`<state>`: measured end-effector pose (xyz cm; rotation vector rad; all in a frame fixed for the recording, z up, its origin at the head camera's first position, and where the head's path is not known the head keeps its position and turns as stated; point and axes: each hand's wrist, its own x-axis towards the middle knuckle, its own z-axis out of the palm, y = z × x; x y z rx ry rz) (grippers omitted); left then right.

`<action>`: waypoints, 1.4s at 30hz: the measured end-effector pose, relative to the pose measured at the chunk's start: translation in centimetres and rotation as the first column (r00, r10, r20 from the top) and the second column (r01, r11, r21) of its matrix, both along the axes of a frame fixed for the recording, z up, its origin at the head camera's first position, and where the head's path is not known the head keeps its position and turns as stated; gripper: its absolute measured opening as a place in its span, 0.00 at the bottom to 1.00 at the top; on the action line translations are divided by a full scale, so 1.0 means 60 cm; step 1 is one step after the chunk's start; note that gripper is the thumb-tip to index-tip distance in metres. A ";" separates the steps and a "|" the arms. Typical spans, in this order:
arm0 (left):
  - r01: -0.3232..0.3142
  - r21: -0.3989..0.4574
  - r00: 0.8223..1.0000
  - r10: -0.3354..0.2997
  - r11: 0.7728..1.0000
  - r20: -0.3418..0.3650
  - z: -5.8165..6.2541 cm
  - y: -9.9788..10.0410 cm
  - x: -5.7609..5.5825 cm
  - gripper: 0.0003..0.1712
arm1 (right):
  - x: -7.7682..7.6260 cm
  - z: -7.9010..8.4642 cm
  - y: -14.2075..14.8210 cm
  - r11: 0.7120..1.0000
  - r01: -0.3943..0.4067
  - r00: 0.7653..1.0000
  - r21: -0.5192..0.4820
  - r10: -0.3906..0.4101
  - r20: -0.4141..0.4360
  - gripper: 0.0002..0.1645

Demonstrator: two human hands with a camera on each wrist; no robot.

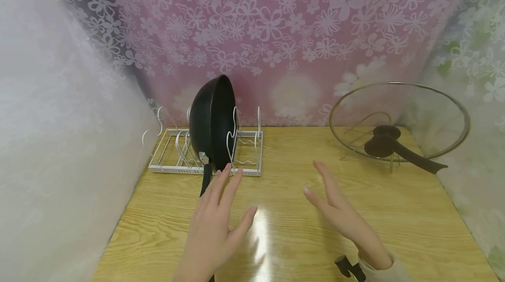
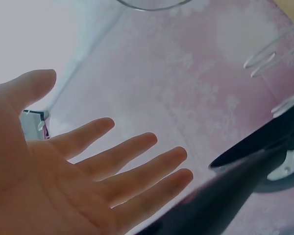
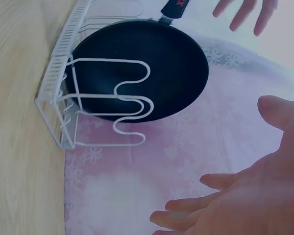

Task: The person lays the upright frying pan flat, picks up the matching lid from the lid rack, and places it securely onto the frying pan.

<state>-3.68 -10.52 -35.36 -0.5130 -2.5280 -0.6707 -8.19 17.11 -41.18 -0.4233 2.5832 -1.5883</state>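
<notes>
A black wok (image 1: 205,119) stands on edge in a white wire pan rack (image 1: 165,169), its handle (image 1: 206,176) pointing toward the near side. Above that handle reaches my left hand (image 1: 215,225), fingers extended and thumb spread, partly covering it in the head view. From the left wrist, the palm of the left hand (image 2: 88,181) shows nothing in it, beside the dark handle (image 2: 215,200). My right hand (image 1: 343,214) hovers over the table, right of the rack, with fingers extended. The right wrist view shows that hand (image 3: 250,200) holding nothing, apart from the wok (image 3: 161,83).
A large glass lid (image 1: 398,83) with a metal rim leans in a small wire stand (image 1: 391,165) at the back right. A dark knob and long dark piece (image 1: 418,159) show there. Patterned curtains (image 1: 292,41) close off the wooden table's (image 1: 292,194) back and sides.
</notes>
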 end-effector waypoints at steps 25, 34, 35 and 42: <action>-0.171 0.110 0.985 0.167 0.979 0.047 0.060 -0.159 -0.013 0.38 | 0.003 0.021 -0.091 0.958 0.005 0.985 -0.287 0.045 0.169 0.43; -0.214 0.171 0.931 0.148 0.962 0.333 0.054 -0.199 -0.059 0.34 | 0.005 0.021 -0.137 0.910 0.023 0.968 -0.413 0.084 0.238 0.43; -0.221 0.184 0.924 0.146 0.958 0.352 0.051 -0.204 -0.065 0.34 | 0.006 0.021 -0.143 0.906 0.022 0.966 -0.423 0.090 0.242 0.43; -0.329 0.241 0.872 0.195 0.913 0.449 0.018 -0.241 -0.113 0.36 | -0.002 0.007 -0.186 0.893 0.015 0.951 -0.449 0.126 0.283 0.42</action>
